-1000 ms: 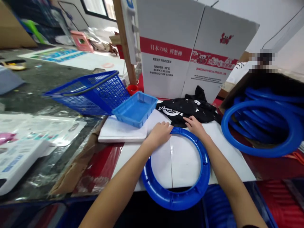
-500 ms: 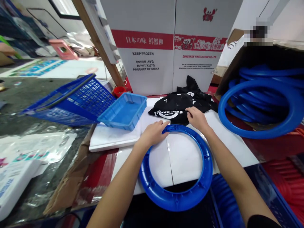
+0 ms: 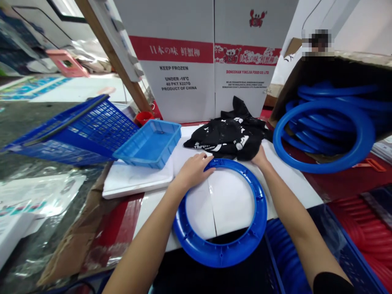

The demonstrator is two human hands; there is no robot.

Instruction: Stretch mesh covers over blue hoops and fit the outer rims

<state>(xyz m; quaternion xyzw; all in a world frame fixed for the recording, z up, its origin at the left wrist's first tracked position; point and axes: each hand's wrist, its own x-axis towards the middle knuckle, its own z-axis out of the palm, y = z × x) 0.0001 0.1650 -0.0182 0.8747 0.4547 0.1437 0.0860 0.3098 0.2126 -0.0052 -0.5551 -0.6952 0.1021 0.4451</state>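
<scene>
Two hands at work: left hand (image 3: 192,171) lies flat, fingers spread, on the blue ring (image 3: 220,249) on the worktop (image 3: 294,192). Right hand (image 3: 259,157) tucks into the black fabric (image 3: 228,136) at the ring's far edge, its grip hidden, can't tell; fabric not yet on the ring.

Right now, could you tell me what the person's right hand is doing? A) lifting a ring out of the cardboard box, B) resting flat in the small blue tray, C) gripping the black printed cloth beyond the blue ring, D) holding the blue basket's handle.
C: the right hand is tucked under a fold of the black cloth at the far edge of the blue ring, while the left hand rests on the ring's rim.
</scene>
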